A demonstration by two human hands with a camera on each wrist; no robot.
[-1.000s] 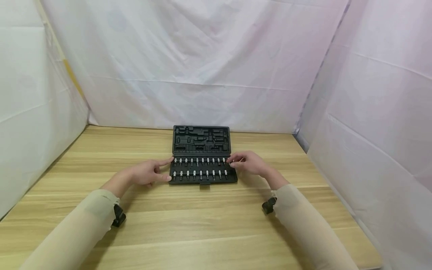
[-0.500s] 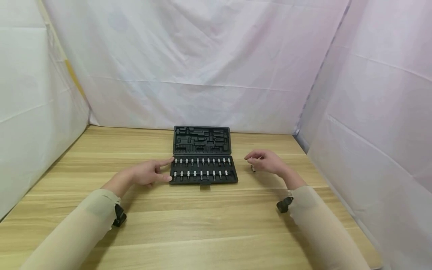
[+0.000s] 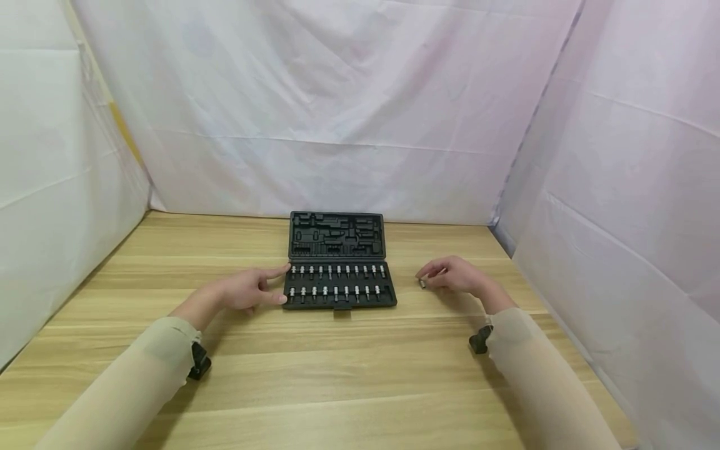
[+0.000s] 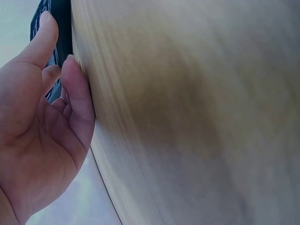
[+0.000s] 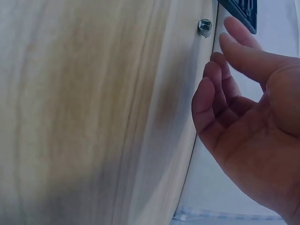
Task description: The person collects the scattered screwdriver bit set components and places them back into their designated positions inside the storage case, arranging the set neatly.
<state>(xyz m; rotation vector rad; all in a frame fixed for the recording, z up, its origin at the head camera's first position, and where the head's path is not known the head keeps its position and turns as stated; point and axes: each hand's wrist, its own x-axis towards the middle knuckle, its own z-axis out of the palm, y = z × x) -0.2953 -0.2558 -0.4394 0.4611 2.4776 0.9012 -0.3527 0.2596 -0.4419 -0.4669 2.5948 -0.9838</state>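
A black socket case [image 3: 341, 280] lies with its lid up on the wooden table. Two rows of silver bit sockets [image 3: 336, 291] stand in its base. My left hand [image 3: 247, 289] rests at the case's left edge, index finger and thumb stretched out against it; the left wrist view shows this hand [image 4: 40, 117] beside the dark case. Right of the case, a small silver socket [image 3: 422, 283] lies on the table. My right hand [image 3: 455, 275] hovers just beside it, fingers loosely bent. In the right wrist view the socket [image 5: 205, 28] appears apart from the fingertips.
The case lid [image 3: 337, 235] has moulded recesses and leans toward the back. A latch tab [image 3: 342, 306] sticks out at the case's front. White cloth [image 3: 315, 106] hangs behind the table and along both sides. A black wrist camera [image 3: 480, 340] sits at the right cuff.
My right hand has left the right end of the upper row, where a socket now shows, and moved right and down to the loose socket. My left hand stays put.
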